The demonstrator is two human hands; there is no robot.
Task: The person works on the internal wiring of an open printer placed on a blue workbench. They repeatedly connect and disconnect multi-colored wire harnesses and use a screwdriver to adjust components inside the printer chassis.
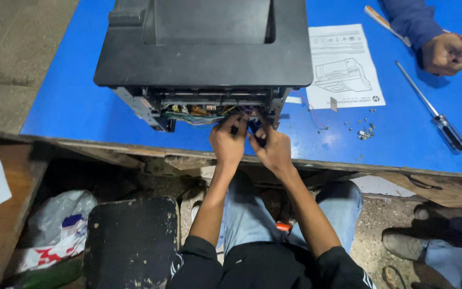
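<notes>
Knees: jeans, under the table edge.
Left hand (pixel 228 142): fingers pinched on wires (pixel 199 115) at the printer (pixel 204 48) opening.
Right hand (pixel 271 147): fingers curled on a small dark part there.
Nearby: screwdriver (pixel 431 109), screws (pixel 366 131), paper sheet (pixel 343 64).

Matte black plastic printer (pixel 204 48), bright blue flat tabletop (pixel 70 101), white paper instruction sheet with grey line drawing (pixel 343 64), black-handled steel screwdriver (pixel 434 115), thin red loose wire (pixel 316 115), light blue denim jeans (pixel 343 206), white crumpled plastic bag with red and blue print (pixel 60 230)
</notes>
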